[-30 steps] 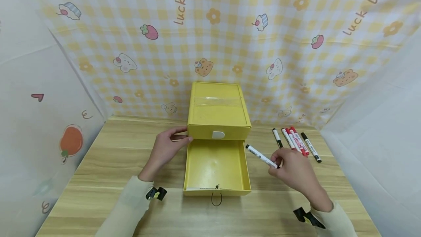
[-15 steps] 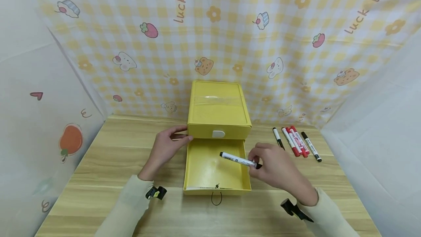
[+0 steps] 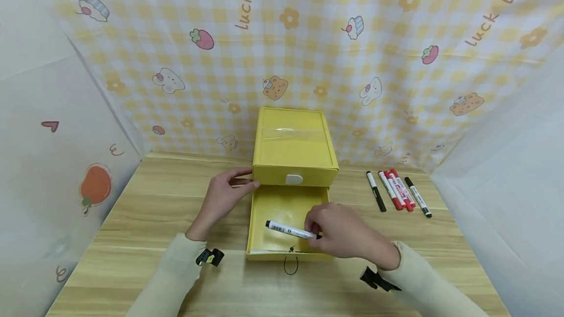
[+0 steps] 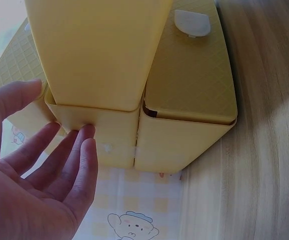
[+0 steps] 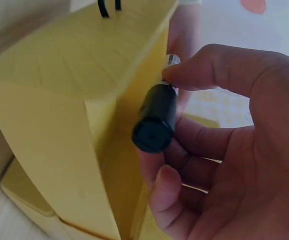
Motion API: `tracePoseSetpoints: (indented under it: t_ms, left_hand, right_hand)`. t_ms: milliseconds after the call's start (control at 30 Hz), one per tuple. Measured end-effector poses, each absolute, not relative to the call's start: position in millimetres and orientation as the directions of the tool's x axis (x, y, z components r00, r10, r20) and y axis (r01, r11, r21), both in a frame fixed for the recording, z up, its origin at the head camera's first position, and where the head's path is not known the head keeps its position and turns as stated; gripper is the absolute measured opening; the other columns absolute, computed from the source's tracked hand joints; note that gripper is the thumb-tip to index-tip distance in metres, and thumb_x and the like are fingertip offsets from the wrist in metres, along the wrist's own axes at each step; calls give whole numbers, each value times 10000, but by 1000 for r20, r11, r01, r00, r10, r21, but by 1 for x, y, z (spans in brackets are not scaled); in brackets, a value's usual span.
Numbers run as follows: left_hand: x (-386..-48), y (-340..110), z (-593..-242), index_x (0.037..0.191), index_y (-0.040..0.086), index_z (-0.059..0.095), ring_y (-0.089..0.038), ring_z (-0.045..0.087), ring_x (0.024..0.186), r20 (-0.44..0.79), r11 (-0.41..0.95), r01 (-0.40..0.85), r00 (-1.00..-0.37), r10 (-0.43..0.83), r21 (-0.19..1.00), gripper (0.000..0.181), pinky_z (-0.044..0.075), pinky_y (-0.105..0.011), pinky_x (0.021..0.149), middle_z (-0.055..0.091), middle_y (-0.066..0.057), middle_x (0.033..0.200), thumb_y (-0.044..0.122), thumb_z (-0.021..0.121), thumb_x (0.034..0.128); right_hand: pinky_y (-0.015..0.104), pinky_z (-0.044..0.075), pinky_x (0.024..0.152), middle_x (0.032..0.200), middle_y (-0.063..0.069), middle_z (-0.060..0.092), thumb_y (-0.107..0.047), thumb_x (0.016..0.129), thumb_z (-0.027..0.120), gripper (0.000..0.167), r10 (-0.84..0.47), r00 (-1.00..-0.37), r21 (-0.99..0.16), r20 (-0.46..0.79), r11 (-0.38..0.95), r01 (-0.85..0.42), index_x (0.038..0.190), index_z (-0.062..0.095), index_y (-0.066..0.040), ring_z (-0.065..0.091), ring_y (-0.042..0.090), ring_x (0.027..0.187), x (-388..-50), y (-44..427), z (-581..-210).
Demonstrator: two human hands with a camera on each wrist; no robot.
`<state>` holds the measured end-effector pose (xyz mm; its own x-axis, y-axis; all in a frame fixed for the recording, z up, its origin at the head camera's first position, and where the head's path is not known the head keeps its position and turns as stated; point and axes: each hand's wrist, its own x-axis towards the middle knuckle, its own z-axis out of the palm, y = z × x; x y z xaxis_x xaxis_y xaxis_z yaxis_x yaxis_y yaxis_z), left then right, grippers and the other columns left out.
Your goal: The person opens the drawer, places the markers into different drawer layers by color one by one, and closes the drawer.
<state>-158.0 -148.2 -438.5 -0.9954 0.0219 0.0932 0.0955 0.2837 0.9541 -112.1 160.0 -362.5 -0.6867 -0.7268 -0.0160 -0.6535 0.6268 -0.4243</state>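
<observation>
A yellow drawer box (image 3: 295,153) stands in the middle of the table, its lower drawer (image 3: 273,209) pulled out toward me. My right hand (image 3: 345,234) pinches a white marker (image 3: 288,230) near its black end, over the drawer. The marker lies roughly level, its other black end pointing left. In the right wrist view the black end of the marker (image 5: 157,117) sits between thumb and fingers, beside the drawer wall (image 5: 39,130). My left hand (image 3: 224,199) touches the box's left side, thumb at the front edge. In the left wrist view its fingers (image 4: 87,165) are extended against the box.
On the table to the right lie a black-and-white marker (image 3: 376,191), several red-and-white markers (image 3: 396,190) and another black-capped marker (image 3: 418,197). A thin loop pull (image 3: 291,266) hangs at the drawer front. Behind the box is a checked curtain (image 3: 220,62).
My right hand has moved left and toward me, carrying the marker from beside the drawer to over it. The left hand stays at the box's side.
</observation>
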Motion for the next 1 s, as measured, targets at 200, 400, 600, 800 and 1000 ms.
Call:
tracePoseSetpoints:
  t_ms: [200, 400, 600, 800, 1000]
  left_hand:
    - [-158, -148, -438, 1389, 64, 755, -320, 773, 1154, 95, 286, 97, -995, 19, 953, 478, 646, -425, 903, 779, -151, 1284, 247, 885, 968]
    - [-158, -148, -438, 1386, 50, 752, -325, 777, 1147, 95, 281, 97, -995, 20, 955, 477, 649, -423, 898, 786, -155, 1267, 230, 886, 965]
    - [-158, -148, -437, 1385, 48, 751, -326, 777, 1147, 91, 285, 93, -996, 18, 954, 482, 649, -420, 893, 792, -155, 1251, 232, 888, 961]
    - [-159, -148, -437, 1395, 54, 747, -320, 774, 1149, 87, 290, 89, -996, 18, 953, 491, 648, -417, 893, 791, -151, 1253, 246, 885, 965]
    - [-159, -148, -438, 1386, 55, 752, -321, 777, 1146, 93, 287, 96, -995, 24, 953, 479, 649, -425, 897, 790, -150, 1255, 242, 887, 966]
  right_hand:
    - [222, 447, 574, 731, -174, 579, -81, 928, 806, 123, -754, -656, -434, -43, 605, -667, 867, 735, -161, 478, -20, 619, -113, 151, -376]
    - [210, 435, 537, 693, -166, 590, -74, 952, 805, 140, -763, -641, -439, -85, 606, -663, 847, 745, -145, 472, -27, 579, -115, 146, -384]
    - [196, 383, 504, 664, -149, 543, -49, 988, 740, 149, -772, -610, -475, -175, 609, -635, 866, 710, -128, 420, -23, 537, -117, 146, -384]
    - [201, 358, 512, 664, -135, 496, -80, 1049, 666, 156, -762, -600, -502, -243, 628, -595, 903, 651, -132, 408, -8, 539, -117, 146, -385]
    - [217, 349, 523, 683, -115, 492, -111, 1115, 602, 153, -750, -591, -531, -297, 644, -551, 964, 614, -134, 415, 13, 546, -117, 145, -385]
